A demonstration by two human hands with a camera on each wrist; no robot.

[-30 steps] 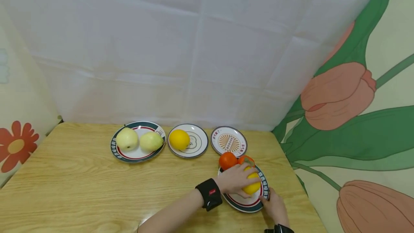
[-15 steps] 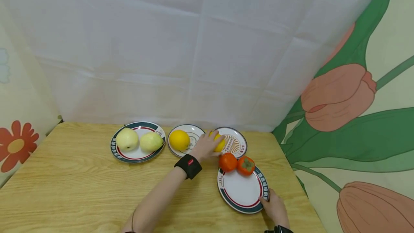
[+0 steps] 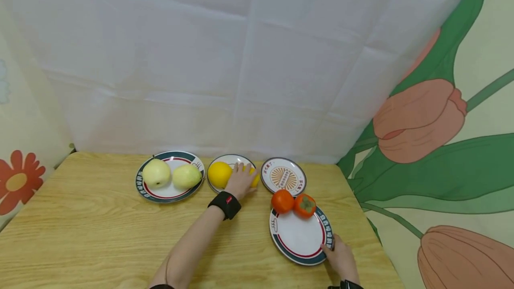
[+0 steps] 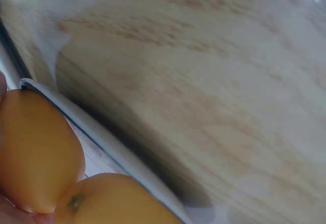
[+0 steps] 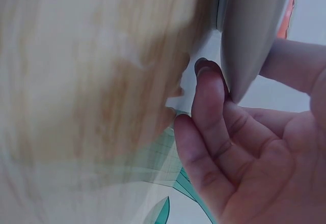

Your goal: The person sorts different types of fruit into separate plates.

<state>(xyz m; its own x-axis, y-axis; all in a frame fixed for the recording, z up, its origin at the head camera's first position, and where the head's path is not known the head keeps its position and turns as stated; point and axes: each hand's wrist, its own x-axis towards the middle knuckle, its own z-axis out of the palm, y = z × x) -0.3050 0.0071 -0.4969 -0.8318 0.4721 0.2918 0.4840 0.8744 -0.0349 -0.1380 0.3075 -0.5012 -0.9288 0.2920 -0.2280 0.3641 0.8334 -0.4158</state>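
In the head view my left hand point(image 3: 239, 183) holds a yellow-orange orange point(image 3: 254, 178) at the right side of the middle small plate point(image 3: 230, 158). Another orange point(image 3: 219, 174) sits on that plate. The left wrist view shows the held orange point(image 4: 41, 150) touching the other orange point(image 4: 114, 201), inside the plate's rim point(image 4: 102, 132); only bits of the fingers show at the edge. My right hand point(image 3: 341, 258) grips the lower right rim of an oval plate point(image 3: 300, 235), thumb above and fingers below. Two persimmons, one point(image 3: 283, 201) beside the other point(image 3: 305, 206), lie at its far end.
A green-rimmed oval plate point(image 3: 166, 199) with two pears, one point(image 3: 156, 173) left of the other point(image 3: 186, 176), stands at the back left. A small plate point(image 3: 283, 175) with a sunburst print lies behind the persimmons. A white cloth point(image 3: 192, 66) hangs behind the wooden table point(image 3: 120, 235).
My left hand has lifted the orange off the oval plate and carried it left and away to the middle small plate. The right hand stays at the oval plate's rim.
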